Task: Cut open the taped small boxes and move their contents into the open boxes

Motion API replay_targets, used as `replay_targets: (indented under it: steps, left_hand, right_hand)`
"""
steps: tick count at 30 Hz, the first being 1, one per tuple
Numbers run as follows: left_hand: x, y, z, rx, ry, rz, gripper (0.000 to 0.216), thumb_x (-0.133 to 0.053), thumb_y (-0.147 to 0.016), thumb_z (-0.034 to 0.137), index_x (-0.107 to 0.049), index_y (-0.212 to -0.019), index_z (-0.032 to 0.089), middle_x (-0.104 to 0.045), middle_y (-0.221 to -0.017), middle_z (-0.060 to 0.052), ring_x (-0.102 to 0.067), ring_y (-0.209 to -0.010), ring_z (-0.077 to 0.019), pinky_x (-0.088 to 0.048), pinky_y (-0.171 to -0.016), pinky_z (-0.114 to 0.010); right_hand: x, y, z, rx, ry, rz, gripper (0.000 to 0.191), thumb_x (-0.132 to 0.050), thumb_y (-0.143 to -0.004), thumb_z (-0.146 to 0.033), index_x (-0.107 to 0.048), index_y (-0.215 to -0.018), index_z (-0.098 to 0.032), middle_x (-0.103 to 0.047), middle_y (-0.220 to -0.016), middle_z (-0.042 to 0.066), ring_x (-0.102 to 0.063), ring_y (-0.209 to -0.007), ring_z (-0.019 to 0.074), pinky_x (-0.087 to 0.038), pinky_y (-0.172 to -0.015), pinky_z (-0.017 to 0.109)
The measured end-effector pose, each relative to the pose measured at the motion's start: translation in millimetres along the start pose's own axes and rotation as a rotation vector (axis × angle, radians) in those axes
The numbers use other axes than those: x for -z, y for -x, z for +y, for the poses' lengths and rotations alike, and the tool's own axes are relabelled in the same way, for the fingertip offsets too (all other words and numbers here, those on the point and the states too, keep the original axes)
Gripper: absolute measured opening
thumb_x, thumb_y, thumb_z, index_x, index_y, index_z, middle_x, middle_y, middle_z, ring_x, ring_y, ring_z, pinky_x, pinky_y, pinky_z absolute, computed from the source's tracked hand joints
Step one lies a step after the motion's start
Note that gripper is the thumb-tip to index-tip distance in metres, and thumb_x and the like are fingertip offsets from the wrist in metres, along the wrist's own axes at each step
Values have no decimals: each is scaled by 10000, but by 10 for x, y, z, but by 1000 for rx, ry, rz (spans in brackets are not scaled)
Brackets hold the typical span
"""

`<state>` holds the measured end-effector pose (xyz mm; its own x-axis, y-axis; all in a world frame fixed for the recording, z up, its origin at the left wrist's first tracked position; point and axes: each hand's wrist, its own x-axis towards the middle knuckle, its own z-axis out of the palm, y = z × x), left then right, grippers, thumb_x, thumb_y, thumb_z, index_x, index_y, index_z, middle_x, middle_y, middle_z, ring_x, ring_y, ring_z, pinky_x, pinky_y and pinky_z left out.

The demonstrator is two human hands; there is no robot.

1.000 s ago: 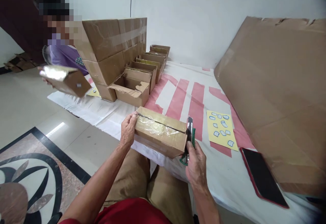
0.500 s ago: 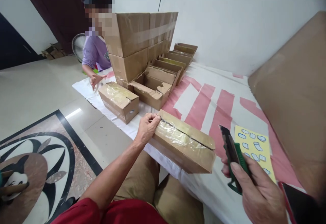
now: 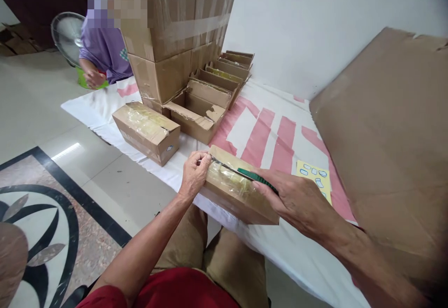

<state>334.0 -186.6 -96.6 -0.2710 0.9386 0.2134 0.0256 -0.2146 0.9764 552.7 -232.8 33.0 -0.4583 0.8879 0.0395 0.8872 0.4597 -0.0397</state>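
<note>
A long cardboard box with shiny tape over its top lies in front of me at the table's near edge. My left hand is closed at the box's left end, thumb and fingers pinching its top edge by the dark seam. In my right hand is a green utility knife, held low over the box top. Its blade lies along the seam, pointing toward my left hand; whether the tip is in the seam I cannot tell. Another taped box sits to the left.
Tall stacked cartons stand behind, beside a row of open boxes. A yellow sticker sheet lies right on the pink-and-white cloth. A large cardboard sheet rises at the right. Across the table is a person in purple.
My right hand has brought the knife leftward from beside the box onto its top seam. My left hand still pinches the box end. The other person's hand has drawn back from the left box.
</note>
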Motion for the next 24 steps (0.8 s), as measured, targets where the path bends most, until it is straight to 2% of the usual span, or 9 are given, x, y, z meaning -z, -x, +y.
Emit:
replay_targets:
  steps: [5,7,11,17,21,24]
  left_hand:
    - [-10,-2,-9,20,14,12,238,-655,-858,388,-705,-727,196,-720,-927,-61,-678,-922,-193,-516,-826,-293]
    - [-13,-3,-7,34,17,12,210,-667,-837,369,-711,-727,195,-712,-925,-60,-679,-920,-192,-526,-815,-290]
    - [-9,-5,10,56,16,15,194,-679,-820,351,-712,-711,194,-721,-952,-65,-685,-935,-192,-540,-821,-289]
    - [11,-15,45,82,-29,7,192,-706,-779,364,-732,-697,192,-741,-982,-78,-696,-954,-206,-552,-795,-287]
    - [20,-8,54,68,-57,23,223,-706,-768,402,-744,-704,191,-745,-940,-73,-693,-913,-201,-548,-779,-288]
    - [28,-4,54,59,-67,33,250,-710,-758,431,-746,-709,189,-746,-916,-71,-694,-905,-204,-544,-773,-290]
  right_hand:
    - [94,-216,-258,-87,315,-175,250,-527,-1054,-317,-732,-1142,-203,-796,-872,61,-753,-774,244,-291,-531,310]
    - [125,-240,-333,-89,379,-211,256,-515,-1065,-315,-721,-1140,-183,-789,-872,84,-754,-785,249,-250,-530,318]
    - [137,-245,-395,-56,425,-256,247,-483,-1076,-270,-688,-1158,-159,-785,-909,108,-761,-809,263,-266,-541,331]
    - [211,-304,-430,-63,396,-342,207,-486,-1046,-184,-682,-1105,-151,-799,-965,127,-777,-850,276,-370,-573,320]
    - [323,-265,-379,-64,385,-402,214,-507,-993,-111,-707,-1061,-152,-797,-893,123,-768,-792,272,-391,-573,318]
    - [325,-146,-261,-42,353,-363,189,-560,-940,-113,-733,-980,-177,-765,-769,104,-732,-674,266,-375,-546,325]
